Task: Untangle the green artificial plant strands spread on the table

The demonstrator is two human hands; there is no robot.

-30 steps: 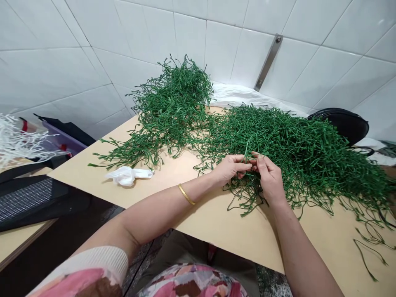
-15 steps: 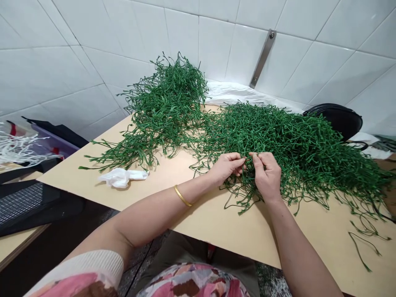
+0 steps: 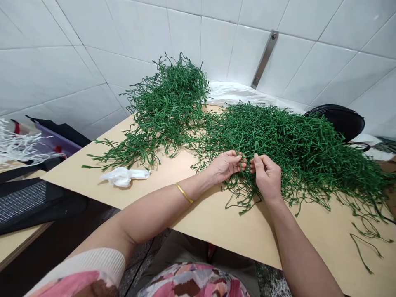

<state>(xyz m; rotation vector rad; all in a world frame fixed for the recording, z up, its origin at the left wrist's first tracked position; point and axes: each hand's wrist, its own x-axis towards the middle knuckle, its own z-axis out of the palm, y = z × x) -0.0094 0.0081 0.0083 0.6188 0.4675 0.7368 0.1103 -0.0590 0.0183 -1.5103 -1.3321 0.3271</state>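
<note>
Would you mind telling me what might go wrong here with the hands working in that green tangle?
1. The left hand and right hand both pinch into the tangled green strands, so a pull may drag neighbouring strands along or knot them tighter.
2. The loose strands lie near the edge of the board and could slip off.

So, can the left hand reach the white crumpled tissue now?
Probably yes: the tissue lies on bare board to the left of the left hand, nothing between them, though that hand is pinching green strands.
</note>
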